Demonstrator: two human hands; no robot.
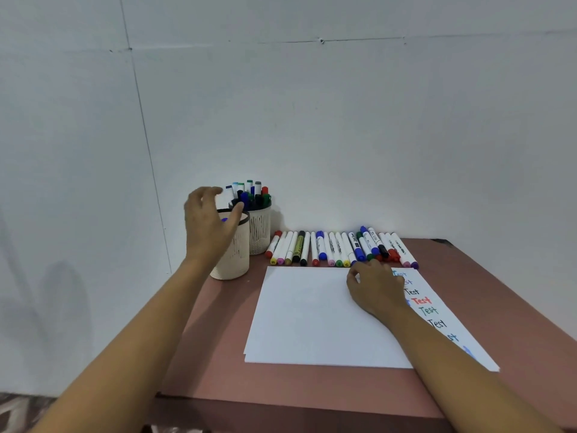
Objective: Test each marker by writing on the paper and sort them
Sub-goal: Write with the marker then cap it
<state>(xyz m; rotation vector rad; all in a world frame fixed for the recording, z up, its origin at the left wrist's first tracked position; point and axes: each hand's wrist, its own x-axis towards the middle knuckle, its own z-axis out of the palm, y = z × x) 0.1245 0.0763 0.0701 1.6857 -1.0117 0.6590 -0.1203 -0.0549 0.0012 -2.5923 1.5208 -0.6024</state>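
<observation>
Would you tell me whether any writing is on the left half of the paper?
No, the Test words run only down the right edge of the paper; its left half is blank.

Marker row (340,248) flat, capped, mixed colours, just beyond right grip (374,289); white paper (306,320) flat beneath right grip, coloured "Test" words (421,300) to its right; upright markers (249,193) in mesh cup (260,235) just beyond left grip (209,226)
</observation>
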